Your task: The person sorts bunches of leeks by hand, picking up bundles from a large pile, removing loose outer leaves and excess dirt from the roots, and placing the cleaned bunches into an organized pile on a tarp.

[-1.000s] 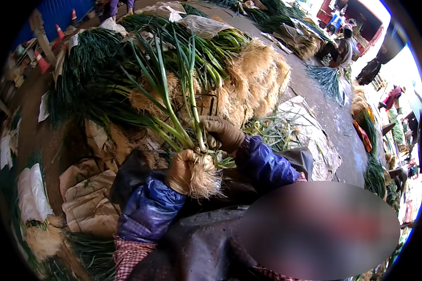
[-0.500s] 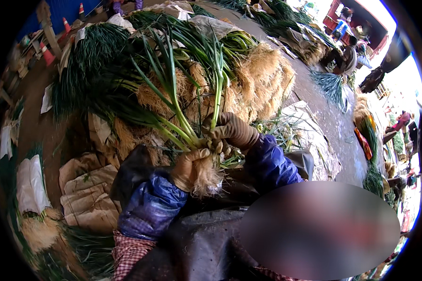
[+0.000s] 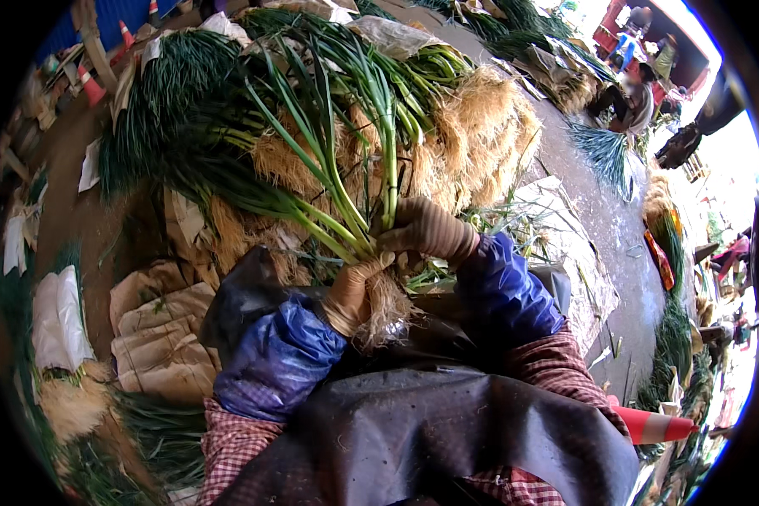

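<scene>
My left hand (image 3: 351, 299), in a tan glove, is closed round the root ends of several green onions (image 3: 336, 196) in front of my lap. Their pale roots (image 3: 385, 312) hang below that fist, and the leaves fan up and away. My right hand (image 3: 434, 229), in a brown ribbed glove, pinches the base of a more upright green onion (image 3: 390, 173), close against the left hand. The right fingertips are partly hidden among the stalks. Just beyond both hands lies a big heap of green onions (image 3: 481, 139), roots facing me.
A dark apron (image 3: 413, 430) covers my lap. Folded brown paper (image 3: 164, 337) lies at the left, near a wrapped onion bundle (image 3: 59, 325). A traffic cone (image 3: 658, 426) is at the lower right. A pale sheet (image 3: 565, 244) lies right of the heap; a person (image 3: 637, 101) sits far right.
Both hands keep their hold, and the onions have come slightly closer together. The view has shifted a little. The blurred patch at the lower right is gone, showing apron and cone.
</scene>
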A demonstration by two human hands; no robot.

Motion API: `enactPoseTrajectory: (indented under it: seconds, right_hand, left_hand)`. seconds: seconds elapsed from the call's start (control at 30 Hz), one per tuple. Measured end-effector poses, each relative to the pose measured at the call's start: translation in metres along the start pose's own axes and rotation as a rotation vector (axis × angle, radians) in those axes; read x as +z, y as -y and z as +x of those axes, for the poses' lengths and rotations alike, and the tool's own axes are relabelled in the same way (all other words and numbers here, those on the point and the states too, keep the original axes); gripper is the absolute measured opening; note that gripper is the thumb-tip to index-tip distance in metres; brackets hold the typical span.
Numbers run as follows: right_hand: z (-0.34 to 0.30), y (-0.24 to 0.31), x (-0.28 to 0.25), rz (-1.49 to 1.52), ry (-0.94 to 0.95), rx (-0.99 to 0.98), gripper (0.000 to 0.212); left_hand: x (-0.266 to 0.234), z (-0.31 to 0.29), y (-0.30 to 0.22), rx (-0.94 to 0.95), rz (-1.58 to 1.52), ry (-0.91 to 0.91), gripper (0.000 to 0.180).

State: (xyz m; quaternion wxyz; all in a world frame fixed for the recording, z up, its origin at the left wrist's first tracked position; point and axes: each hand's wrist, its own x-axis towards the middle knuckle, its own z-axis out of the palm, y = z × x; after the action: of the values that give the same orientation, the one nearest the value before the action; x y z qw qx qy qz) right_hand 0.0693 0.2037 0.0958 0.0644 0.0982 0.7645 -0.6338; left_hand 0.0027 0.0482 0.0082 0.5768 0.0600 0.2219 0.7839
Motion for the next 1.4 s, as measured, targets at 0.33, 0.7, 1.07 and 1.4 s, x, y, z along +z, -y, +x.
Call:
enactPoseTrajectory:
  seconds: [0.33,0.7,1.07,1.4]
  right_hand:
    - [0.017,-0.036,-0.024,0.292,0.284,-0.189,0.025]
    - [0.011,-0.003,0.015,0.202,-0.141,-0.118,0.012]
    - [-0.034,-0.016,0.017,0.501,-0.701,-0.359,0.021]
    - [-0.115,-0.035,-0.136,0.753,-1.043,-0.576,0.034]
  left_hand:
    - [0.011,-0.009,-0.011,-0.093,-0.042,0.255,0.024]
    - [-0.006,-0.001,-0.006,0.062,0.005,0.037,0.030]
    - [-0.004,0.000,-0.017,0.075,0.005,0.025,0.033]
    - [-0.016,0.008,-0.014,0.020,-0.021,-0.010,0.040]
